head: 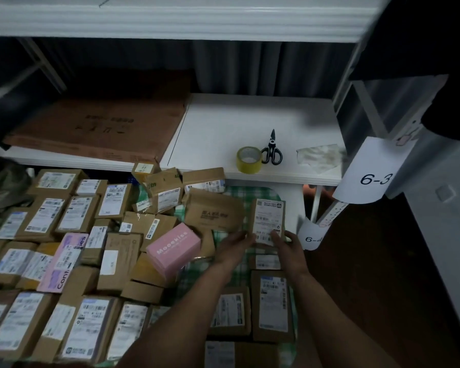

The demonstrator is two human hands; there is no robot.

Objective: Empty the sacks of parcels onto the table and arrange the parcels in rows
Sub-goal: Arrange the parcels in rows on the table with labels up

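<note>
A small brown parcel with a white label (268,221) lies at the far right of the table on the green checked cloth (239,193). My left hand (234,247) grips its lower left corner. On its lower right edge sits my right hand (290,248). Several brown labelled parcels (72,213) lie in rows on the left. A loose heap with a pink box (174,248) fills the middle. More parcels (272,304) line up in a column below my hands.
A white shelf (223,123) behind the table carries a flat cardboard sheet (98,128), a yellow tape roll (248,159), black scissors (272,150) and crumpled paper (319,156). Paper tags marked 6-3 (369,176) hang on a rack at the right. A dark sack (3,187) lies at far left.
</note>
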